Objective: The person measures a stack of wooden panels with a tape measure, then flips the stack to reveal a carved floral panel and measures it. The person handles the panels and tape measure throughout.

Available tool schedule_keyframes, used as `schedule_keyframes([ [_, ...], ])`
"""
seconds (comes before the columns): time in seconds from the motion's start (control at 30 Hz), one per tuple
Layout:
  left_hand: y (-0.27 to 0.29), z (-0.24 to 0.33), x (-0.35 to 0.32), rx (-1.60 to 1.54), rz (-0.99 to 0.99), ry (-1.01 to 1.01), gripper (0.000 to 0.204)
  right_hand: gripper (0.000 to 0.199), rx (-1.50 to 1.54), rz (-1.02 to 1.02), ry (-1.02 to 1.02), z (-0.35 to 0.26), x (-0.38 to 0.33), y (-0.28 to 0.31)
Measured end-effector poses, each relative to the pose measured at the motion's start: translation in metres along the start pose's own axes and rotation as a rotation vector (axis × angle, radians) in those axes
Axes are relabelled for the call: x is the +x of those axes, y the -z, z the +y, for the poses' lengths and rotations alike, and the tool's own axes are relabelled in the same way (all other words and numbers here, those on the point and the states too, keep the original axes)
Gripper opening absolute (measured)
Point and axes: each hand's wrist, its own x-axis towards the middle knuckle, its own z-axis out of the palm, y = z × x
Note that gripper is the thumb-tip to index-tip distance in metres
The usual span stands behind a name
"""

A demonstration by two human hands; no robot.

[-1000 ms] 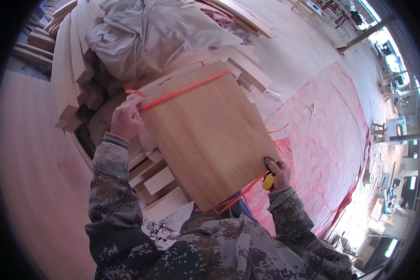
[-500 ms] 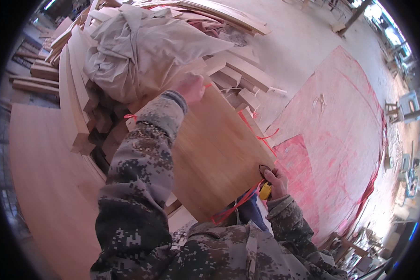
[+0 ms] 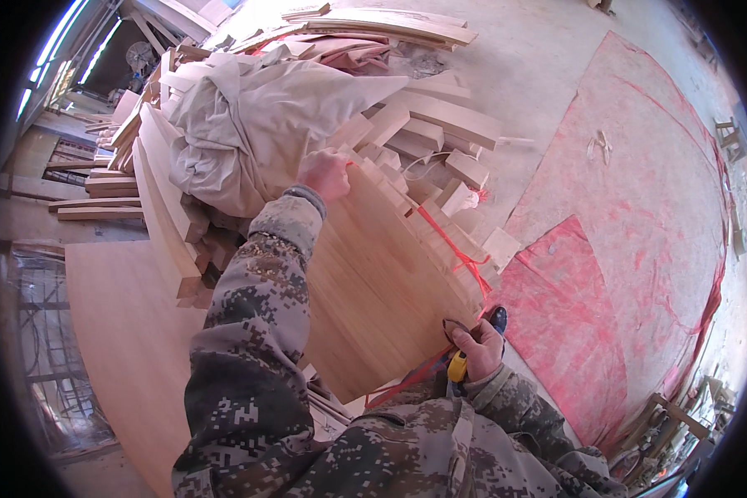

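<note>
A bundle of light wooden boards (image 3: 382, 282) lies in front of me, bound with a red strap (image 3: 452, 249). My left hand (image 3: 324, 174) reaches out in a camouflage sleeve and grips the far top edge of the bundle. My right hand (image 3: 476, 347) is at the near right corner of the bundle, closed around a tool with a yellow and blue handle (image 3: 459, 363). The tool's head is hidden by my fingers. A loose red strap end trails near my right wrist.
A crumpled beige tarp (image 3: 257, 124) covers a heap of timber behind the bundle. Loose planks and offcuts (image 3: 440, 133) lie to the right of it. A flat wooden sheet (image 3: 124, 332) is at the left. Red plastic sheeting (image 3: 639, 232) covers the floor at the right.
My left hand has moved from the bundle's left side up to its far top edge. The bundle has tilted. My right hand stays at the near right corner with the tool.
</note>
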Motion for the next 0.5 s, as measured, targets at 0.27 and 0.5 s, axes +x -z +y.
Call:
schedule_keyframes([
  [0.27, 0.006, 0.0, 0.01, 0.019, -0.062, -0.017, 0.023, 0.023, -0.015, -0.03, -0.017, 0.001, 0.0, 0.005],
  [0.5, 0.001, 0.005, 0.012, -0.085, 0.058, -0.119, 0.015, 0.021, -0.018, -0.045, -0.007, -0.002, 0.013, 0.011],
])
